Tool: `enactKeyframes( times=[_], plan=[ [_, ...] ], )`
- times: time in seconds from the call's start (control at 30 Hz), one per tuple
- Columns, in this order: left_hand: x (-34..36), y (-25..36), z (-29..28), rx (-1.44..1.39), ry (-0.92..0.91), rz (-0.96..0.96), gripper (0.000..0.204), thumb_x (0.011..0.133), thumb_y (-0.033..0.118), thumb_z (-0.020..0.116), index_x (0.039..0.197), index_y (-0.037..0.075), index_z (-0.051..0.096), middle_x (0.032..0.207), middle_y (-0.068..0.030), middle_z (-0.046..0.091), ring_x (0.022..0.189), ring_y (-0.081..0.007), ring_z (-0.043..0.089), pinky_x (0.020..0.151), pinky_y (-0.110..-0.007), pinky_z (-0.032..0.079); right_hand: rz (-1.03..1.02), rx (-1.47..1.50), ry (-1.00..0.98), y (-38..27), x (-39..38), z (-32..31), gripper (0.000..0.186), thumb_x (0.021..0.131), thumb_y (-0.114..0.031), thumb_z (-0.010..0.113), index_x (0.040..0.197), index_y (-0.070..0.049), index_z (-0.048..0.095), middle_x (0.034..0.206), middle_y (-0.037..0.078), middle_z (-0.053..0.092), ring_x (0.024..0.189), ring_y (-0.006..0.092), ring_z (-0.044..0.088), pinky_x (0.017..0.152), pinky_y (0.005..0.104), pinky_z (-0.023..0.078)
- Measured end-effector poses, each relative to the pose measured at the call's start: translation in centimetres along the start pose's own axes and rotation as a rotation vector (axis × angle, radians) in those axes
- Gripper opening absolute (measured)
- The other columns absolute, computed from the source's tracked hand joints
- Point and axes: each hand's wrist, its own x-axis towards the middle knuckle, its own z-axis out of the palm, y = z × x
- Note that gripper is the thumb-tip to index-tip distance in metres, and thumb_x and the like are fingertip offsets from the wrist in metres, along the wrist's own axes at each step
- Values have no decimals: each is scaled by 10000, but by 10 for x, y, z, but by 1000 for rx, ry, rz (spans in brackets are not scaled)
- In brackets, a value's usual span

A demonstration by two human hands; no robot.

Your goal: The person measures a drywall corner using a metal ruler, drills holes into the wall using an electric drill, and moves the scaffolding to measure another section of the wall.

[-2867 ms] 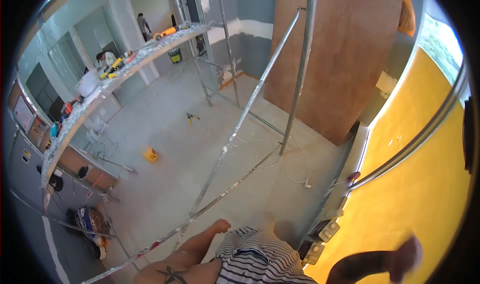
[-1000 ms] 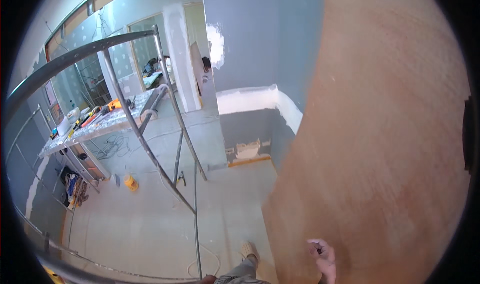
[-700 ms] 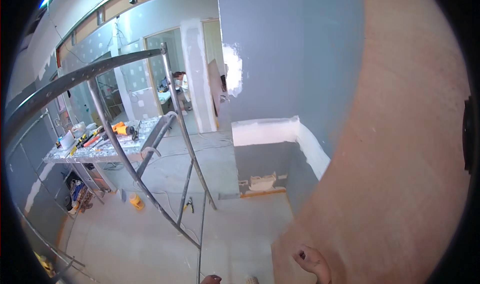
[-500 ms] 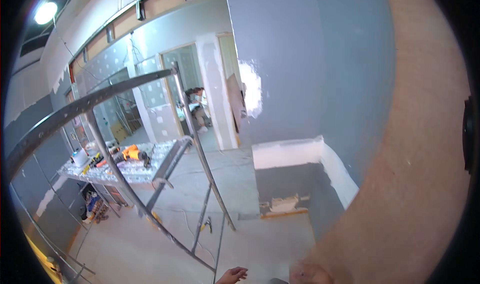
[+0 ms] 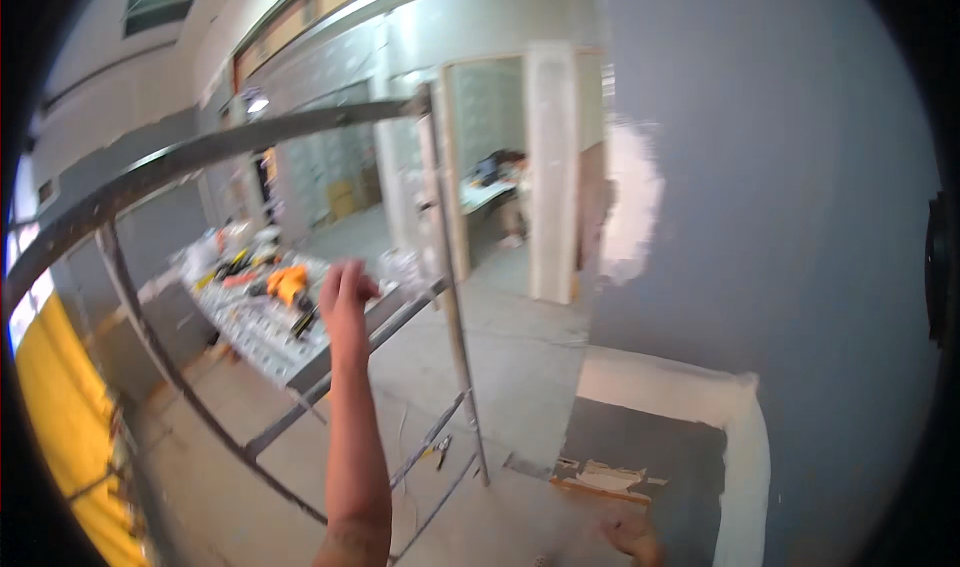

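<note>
My left arm reaches up from the lower edge, and my left hand (image 5: 346, 289) is raised in front of a grey metal scaffold frame (image 5: 452, 282). Its fingers look loosely bent and apart, with nothing seen in them. Behind it is a work platform (image 5: 262, 352) with a speckled, silvery top. An orange power tool (image 5: 288, 285) lies on this surface beside other tools. Low on the right, my right hand (image 5: 632, 535) is smeared by motion near the patched grey wall. Whether it holds anything cannot be made out.
The scaffold's curved top rail (image 5: 220, 147) crosses the left side. At right stands a grey wall (image 5: 800, 217) with white filler patches. A yellow sheet (image 5: 65, 397) hangs far left. A yellow-and-black tool (image 5: 440, 452) lies on the floor. A person (image 5: 515, 212) is beyond a doorway.
My left hand has risen from the lower edge to the scaffold. My view has swung, so the scaffold and wall sit farther right. A large blurred forearm no longer covers the right side.
</note>
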Motion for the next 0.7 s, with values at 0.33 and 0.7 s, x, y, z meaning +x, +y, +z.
enactKeyframes(
  times=[0.33,0.7],
  plan=[
    [234,5,-102,667,267,17,224,876,206,533,904,7,632,577,-32,525,442,-99,448,413,-265,336,-41,27,-160,-49,166,-91,537,827,-402,644,1241,-66,572,839,127,656,760,248,641,708,359,506],
    [364,-89,-343,2467,-1110,-177,314,803,261,507,844,44,731,956,-208,683,889,-326,666,808,-401,527,-252,-90,-227,-103,252,-66,508,861,-212,559,1323,-18,476,1317,231,507,1268,367,430,1073,401,318]
  ],
)
